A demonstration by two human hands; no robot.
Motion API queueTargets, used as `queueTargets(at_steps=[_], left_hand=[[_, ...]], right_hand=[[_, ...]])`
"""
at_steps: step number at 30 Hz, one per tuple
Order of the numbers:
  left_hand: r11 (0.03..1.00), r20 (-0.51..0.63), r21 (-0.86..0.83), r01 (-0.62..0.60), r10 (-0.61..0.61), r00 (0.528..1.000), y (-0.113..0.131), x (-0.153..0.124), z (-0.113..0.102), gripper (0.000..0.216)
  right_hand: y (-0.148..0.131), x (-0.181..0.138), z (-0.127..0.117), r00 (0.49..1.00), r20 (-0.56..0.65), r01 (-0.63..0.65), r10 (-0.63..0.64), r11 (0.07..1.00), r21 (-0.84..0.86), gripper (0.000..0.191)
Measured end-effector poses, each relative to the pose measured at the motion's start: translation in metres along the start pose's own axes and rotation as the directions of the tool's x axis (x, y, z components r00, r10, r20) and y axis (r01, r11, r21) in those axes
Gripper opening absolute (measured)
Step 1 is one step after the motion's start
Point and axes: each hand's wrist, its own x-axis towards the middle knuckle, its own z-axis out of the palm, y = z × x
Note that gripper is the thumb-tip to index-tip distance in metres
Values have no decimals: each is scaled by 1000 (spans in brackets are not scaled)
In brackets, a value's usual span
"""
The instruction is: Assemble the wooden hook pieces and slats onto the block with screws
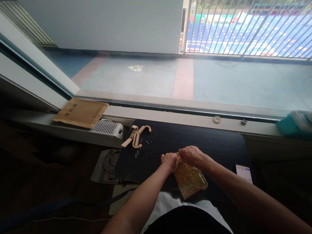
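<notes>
My left hand (169,161) and my right hand (192,156) are side by side over the near part of the black table, fingers curled closed. Between them shows a small bit of a pale wooden piece (179,157), gripped from both sides; most of it is hidden by the fingers. Just below lies a flat brown block (191,181) with a shiny, clear covering and small pale specks on it. Farther left on the table rest curved pale wooden parts with hooked ends (136,137). Several small screws (137,154) are scattered beside them.
The black table (205,141) stands against a window sill (170,114). On its right edge lies a phone (244,173). A tape roll (217,119) sits on the sill. At left, a brown envelope (82,112) covers part of a radiator (108,128); a teal container (295,125) is at right.
</notes>
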Motion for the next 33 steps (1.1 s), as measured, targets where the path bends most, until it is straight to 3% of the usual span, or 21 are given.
queueTargets(at_steps=[8, 18, 28, 33], left_hand=[[1000, -14, -12, 12, -12, 1000, -2, 1, 5, 27], [1000, -3, 6, 6, -6, 1000, 3, 0, -2, 23], [1000, -2, 8, -2, 2, 1000, -1, 1, 2, 24], [1000, 10, 7, 14, -14, 1000, 0, 1, 1, 23]], right_hand=[[-6, -3, -11, 999, 21, 48, -47, 997, -66, 27], [15, 7, 11, 1000, -20, -3, 4, 1000, 9, 25], [-6, -7, -18, 998, 58, 14, -10, 997, -72, 30], [2, -1, -5, 1000, 30, 7, -5, 999, -44, 28]])
